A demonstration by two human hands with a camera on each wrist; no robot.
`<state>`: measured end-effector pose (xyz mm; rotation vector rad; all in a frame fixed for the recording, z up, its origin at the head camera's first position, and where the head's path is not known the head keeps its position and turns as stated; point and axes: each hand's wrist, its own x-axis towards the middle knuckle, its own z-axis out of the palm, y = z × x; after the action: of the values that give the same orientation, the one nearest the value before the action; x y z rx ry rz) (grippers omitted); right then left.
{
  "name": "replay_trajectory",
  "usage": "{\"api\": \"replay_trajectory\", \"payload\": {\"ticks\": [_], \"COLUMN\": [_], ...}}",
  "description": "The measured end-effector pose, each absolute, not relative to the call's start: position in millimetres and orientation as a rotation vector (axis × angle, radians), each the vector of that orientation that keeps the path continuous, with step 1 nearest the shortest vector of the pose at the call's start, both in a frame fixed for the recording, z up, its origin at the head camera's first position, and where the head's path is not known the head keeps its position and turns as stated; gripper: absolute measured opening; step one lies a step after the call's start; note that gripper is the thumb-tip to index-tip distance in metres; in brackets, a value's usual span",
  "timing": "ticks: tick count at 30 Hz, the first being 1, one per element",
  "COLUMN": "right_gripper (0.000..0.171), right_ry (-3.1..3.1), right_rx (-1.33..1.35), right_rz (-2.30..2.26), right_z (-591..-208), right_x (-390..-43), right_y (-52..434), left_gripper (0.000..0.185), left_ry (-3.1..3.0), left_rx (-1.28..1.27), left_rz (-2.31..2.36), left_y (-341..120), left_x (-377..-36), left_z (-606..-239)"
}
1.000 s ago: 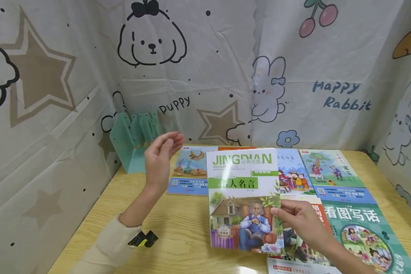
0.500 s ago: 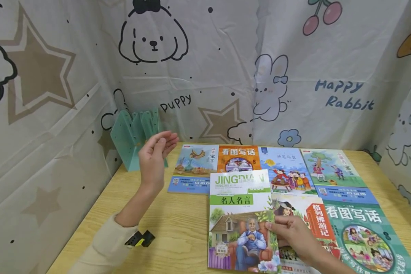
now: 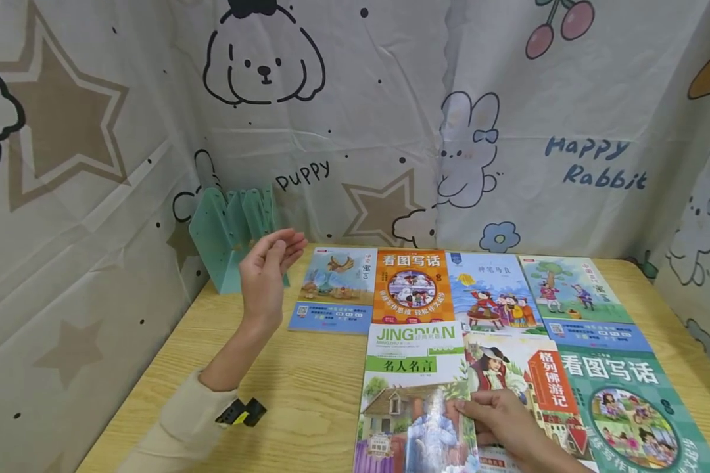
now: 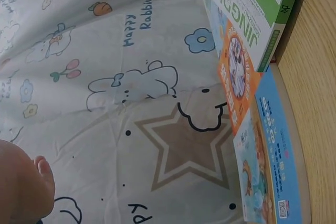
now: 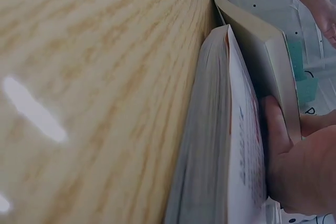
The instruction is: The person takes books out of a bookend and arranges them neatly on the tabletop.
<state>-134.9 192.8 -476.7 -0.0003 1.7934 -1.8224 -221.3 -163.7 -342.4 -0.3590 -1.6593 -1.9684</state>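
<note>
My right hand (image 3: 499,420) pinches the green-and-white paperback (image 3: 417,387), laid near-left of 6 flat picture books (image 3: 491,292) on the wooden table (image 3: 307,387), while my left hand (image 3: 266,276) hovers empty, fingers relaxed, by the teal bookstand (image 3: 231,230), which I judge unfilled.

A pale wooden counter (image 3: 307,394) carries children's books laid flat in rows: an orange one (image 3: 413,286), a blue one (image 3: 334,289) beside it, a large green one (image 3: 627,407) at the right. A mint green book stand (image 3: 231,236) sits against the cartoon-printed cloth backdrop (image 3: 390,118).
</note>
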Motion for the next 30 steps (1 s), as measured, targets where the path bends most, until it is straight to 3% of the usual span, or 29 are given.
{"api": "replay_trajectory", "payload": {"ticks": [6,17,30], "right_gripper": [0.047,0.046,0.050], "right_ry": [1.963,2.461,2.507], "right_rx": [-0.125,-0.504,-0.628], "right_rz": [-1.655,-1.156,-0.944], "right_z": [-480,-470,-465], "right_x": [-137,-141,-148], "right_y": [192,189,187], "left_gripper": [0.029,0.032,0.032], "left_ry": [-1.677,-1.704,-1.761], "left_rx": [-0.333,-0.322,-0.280], "left_rz": [-1.978,-1.996,-2.037], "left_y": [-165,-166,-163], "left_x": [-223,-223,-223], "left_z": [-349,-358,-366]}}
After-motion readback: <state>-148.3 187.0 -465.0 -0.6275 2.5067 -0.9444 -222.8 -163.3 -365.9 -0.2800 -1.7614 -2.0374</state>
